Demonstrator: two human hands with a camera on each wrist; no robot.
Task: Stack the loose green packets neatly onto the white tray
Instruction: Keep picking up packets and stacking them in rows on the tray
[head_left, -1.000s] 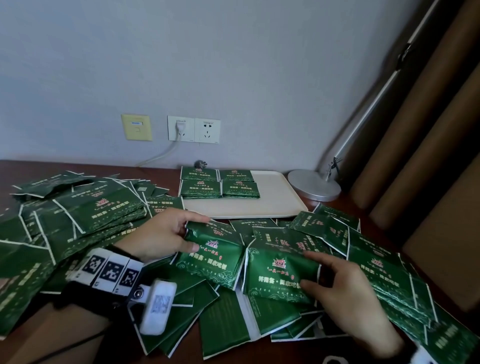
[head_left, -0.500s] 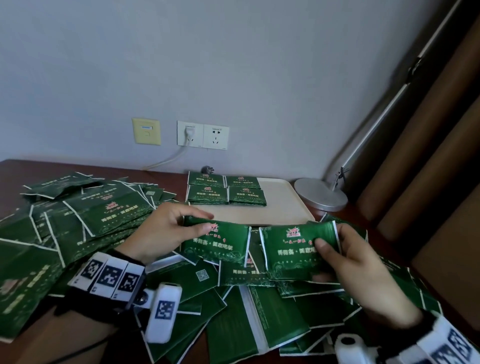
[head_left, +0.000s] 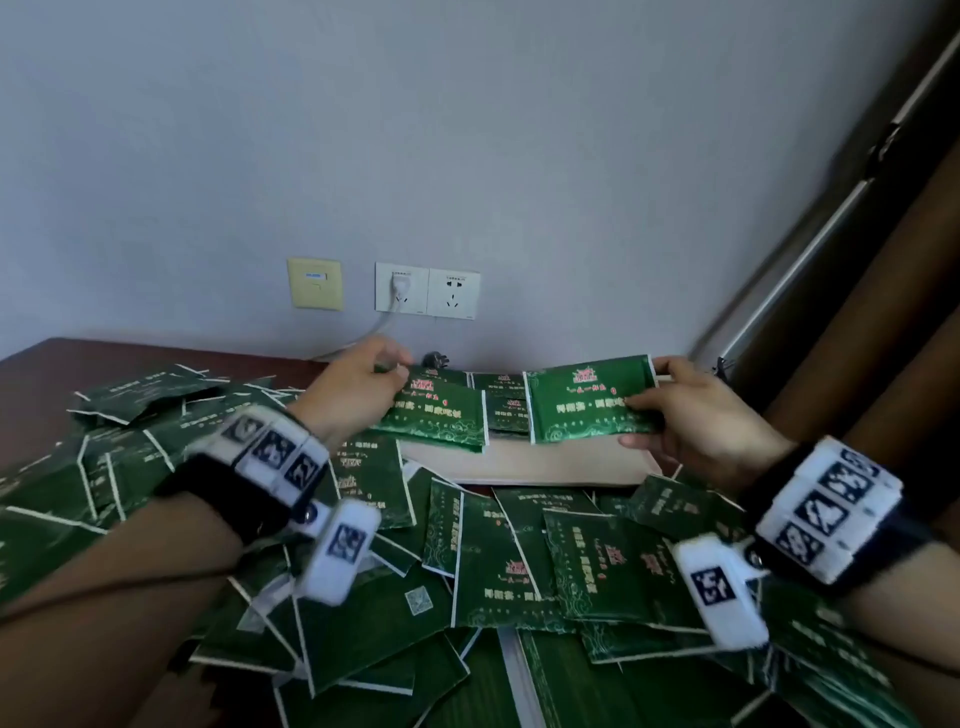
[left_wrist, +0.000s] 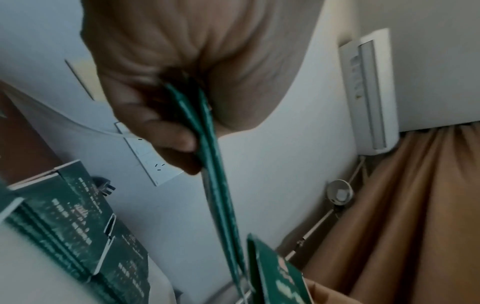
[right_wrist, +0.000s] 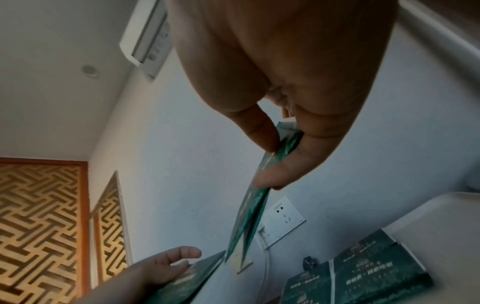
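Hands level over the flat white plastic tray (head_left: 524, 465): left hand (head_left: 353, 384) pinches a glossy green foil packet (head_left: 436, 415) at nine o'clock, right hand (head_left: 696, 415) pinches its twin (head_left: 587, 405) at three, both flat, seemingly lined up for the stacked packets (head_left: 501, 400) behind.

We see two green packets lifted over the white tray (head_left: 545, 465): the left packet (head_left: 436, 415) pinched at its far left corner by our left hand (head_left: 358, 387), the right packet (head_left: 589, 400) gripped at its right edge by our right hand (head_left: 696, 415). Both face us, glossy, with white side strips and pale lettering. Between the hands, stacked packets (head_left: 501, 402) lie on the tray. Nearer than both hands, loose packets (head_left: 519, 561) sprawl overlapping.
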